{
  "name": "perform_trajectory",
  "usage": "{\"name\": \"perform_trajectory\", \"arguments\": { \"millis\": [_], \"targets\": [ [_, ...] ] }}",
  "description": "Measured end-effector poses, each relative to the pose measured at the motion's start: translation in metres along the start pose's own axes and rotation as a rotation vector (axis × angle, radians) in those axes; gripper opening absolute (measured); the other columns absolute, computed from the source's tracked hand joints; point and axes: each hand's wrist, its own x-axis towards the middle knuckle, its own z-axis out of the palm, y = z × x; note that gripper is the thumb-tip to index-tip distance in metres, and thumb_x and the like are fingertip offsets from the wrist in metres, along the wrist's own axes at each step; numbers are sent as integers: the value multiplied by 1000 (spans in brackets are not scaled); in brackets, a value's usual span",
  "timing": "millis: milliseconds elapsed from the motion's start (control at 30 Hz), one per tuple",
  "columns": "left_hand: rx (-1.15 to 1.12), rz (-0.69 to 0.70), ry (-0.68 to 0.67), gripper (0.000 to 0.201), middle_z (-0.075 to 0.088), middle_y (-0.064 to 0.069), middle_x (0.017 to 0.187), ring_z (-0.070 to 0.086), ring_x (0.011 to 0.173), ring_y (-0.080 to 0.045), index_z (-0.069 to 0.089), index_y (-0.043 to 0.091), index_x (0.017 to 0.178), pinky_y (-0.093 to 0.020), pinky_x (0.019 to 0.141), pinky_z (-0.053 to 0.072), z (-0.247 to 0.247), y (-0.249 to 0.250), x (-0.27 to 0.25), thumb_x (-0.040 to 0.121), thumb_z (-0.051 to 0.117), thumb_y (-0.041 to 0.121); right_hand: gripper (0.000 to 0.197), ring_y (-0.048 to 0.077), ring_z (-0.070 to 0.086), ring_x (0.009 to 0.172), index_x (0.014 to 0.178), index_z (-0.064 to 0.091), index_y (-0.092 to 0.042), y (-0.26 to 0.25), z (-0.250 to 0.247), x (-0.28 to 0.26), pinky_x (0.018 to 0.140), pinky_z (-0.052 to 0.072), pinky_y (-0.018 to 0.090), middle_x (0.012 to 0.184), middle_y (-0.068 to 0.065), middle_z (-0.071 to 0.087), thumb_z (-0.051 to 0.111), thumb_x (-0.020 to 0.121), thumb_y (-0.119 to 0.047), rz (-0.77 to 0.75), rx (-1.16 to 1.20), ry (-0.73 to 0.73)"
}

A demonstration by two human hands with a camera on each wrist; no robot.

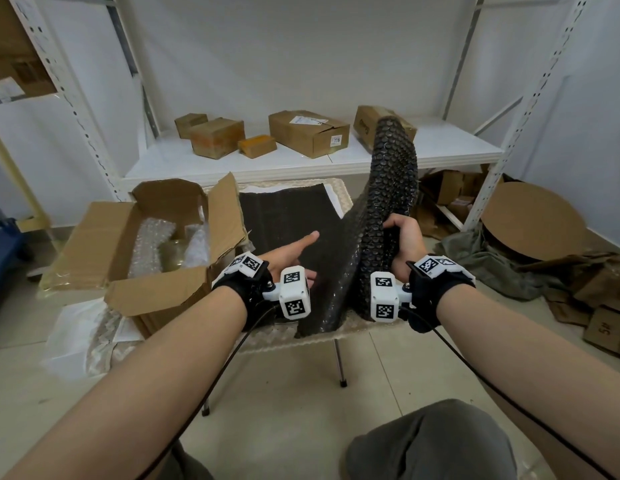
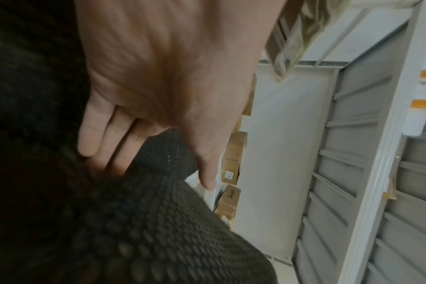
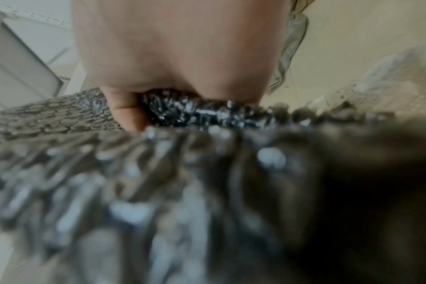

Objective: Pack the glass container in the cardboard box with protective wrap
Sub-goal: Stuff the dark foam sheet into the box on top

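Note:
An open cardboard box (image 1: 104, 251) stands at the left. Inside it a glass container (image 1: 175, 255) sits among clear bubble wrap (image 1: 146, 244). A black bubble wrap sheet (image 1: 288, 216) lies over a small table, and its right part (image 1: 391, 174) stands lifted. My right hand (image 1: 400, 242) grips that raised edge, fingers curled round the bunched black wrap (image 3: 182, 111). My left hand (image 1: 294, 252) rests flat with straight fingers (image 2: 97, 138) on the black sheet (image 2: 158, 230), thumb spread out.
A white shelf (image 1: 301, 164) behind holds several cardboard boxes (image 1: 308, 133). Flattened cardboard and a round cardboard piece (image 1: 530, 220) lie on the floor at right beside grey cloth (image 1: 481, 258). Clear wrap (image 1: 94, 337) lies on the floor at left. My knee (image 1: 433, 445) is below.

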Motion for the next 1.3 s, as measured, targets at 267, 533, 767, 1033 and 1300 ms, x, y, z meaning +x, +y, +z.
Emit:
{"name": "perform_trajectory", "arguments": {
  "millis": [267, 533, 767, 1033, 1300],
  "targets": [
    [-138, 116, -26, 43, 72, -9, 102, 70, 67, -14, 61, 1, 125, -19, 46, 54, 1, -2, -9, 91, 68, 27, 33, 30, 64, 88, 104, 64, -2, -4, -6, 0, 94, 47, 41, 98, 14, 67, 56, 78, -21, -56, -56, -38],
    [-193, 432, 259, 26, 71, -17, 110, 71, 75, -22, 67, 2, 116, -28, 60, 59, 1, 11, 0, 91, 64, 4, 77, 30, 71, 95, 119, 64, -13, 14, -58, 70, 94, 53, 45, 106, 7, 74, 86, 52, -42, 5, -501, 155],
    [63, 608, 398, 43, 75, 1, 99, 70, 97, -22, 73, 23, 109, -46, 93, 55, 4, 7, 32, 70, 64, 39, 75, 34, 71, 93, 118, 62, -11, 40, -83, 125, 93, 53, 50, 105, 10, 73, 79, 50, -37, 117, -736, 157],
    [279, 680, 287, 49, 70, -5, 97, 66, 96, -21, 67, 20, 123, -38, 100, 50, 23, 28, 7, 75, 74, 18, 62, 34, 68, 98, 113, 62, -15, 23, -37, 73, 95, 53, 47, 109, 11, 70, 70, 53, -31, 24, -763, 143],
    [785, 846, 155, 43, 69, 4, 92, 61, 85, -8, 61, 21, 133, -21, 88, 44, 55, 23, -9, 90, 64, 19, 64, 31, 70, 96, 117, 68, -4, 11, 20, 9, 87, 55, 44, 112, 22, 70, 60, 84, -59, 43, -188, -83]
  ]
}}
